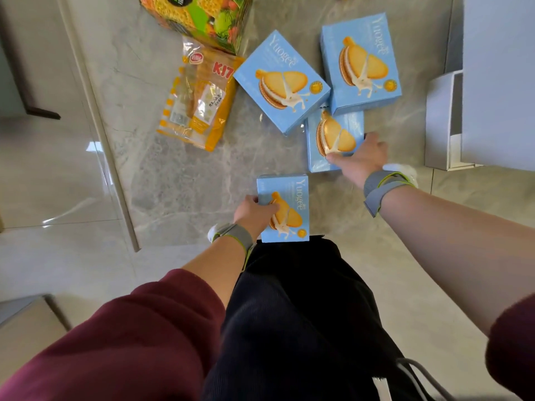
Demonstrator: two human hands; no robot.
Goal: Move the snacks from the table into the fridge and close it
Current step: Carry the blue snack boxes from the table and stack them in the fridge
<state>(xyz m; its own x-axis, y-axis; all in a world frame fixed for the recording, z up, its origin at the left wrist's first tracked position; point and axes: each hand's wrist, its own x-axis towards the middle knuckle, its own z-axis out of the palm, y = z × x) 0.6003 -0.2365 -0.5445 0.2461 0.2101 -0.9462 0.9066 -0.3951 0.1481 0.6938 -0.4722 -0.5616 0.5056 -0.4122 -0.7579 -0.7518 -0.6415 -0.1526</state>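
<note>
Left hand [254, 211] holds the first blue box [289, 195] at the surface's [179, 180] six o'clock edge, while the right hand [362, 157], plainly nearer, sets its grip round the second blue box [333, 131] at its ten o'clock, long axis twelve-to-six.

A grey marbled table [179, 180] with a pale edge strip stands on a glossy cream tile floor [58, 180]. Bright patches of light [93, 147] reflect off the tiles at left. A dark panel [36, 109] sits upper left, a beige cabinet [26, 324] lower left.
</note>
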